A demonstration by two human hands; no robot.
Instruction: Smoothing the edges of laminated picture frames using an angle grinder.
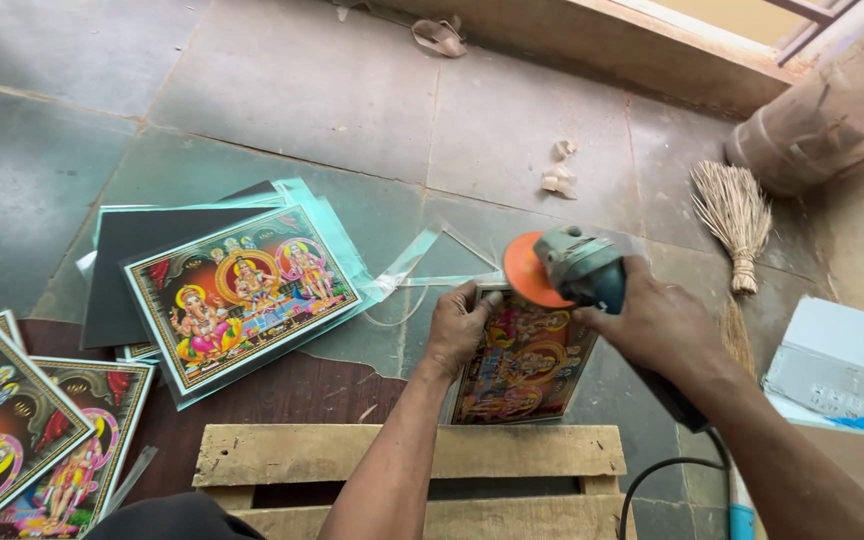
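Hands both closed: my left hand [460,330] pins the picture print [524,368] steady on the floor [302,90], my right hand [657,325] grips the angle grinder [577,270], disc at its top edge.

This is looking like a small, informal framing workshop where work is happening on the ground. A stone-tiled floor [302,90] is serving as the work surface, and stacks of laminated prints [242,295] are lying spread across it beside dark backing boards [142,270]. An angle grinder [577,270] with an orange disc is running its cable over a rough wooden pallet [412,452]. Clear plastic offcuts [422,260] and crumpled paper scraps [558,172] are littering the tiles, a straw broom [735,220] is lying near the wall, and a cardboard box [842,365] is sitting at the right.
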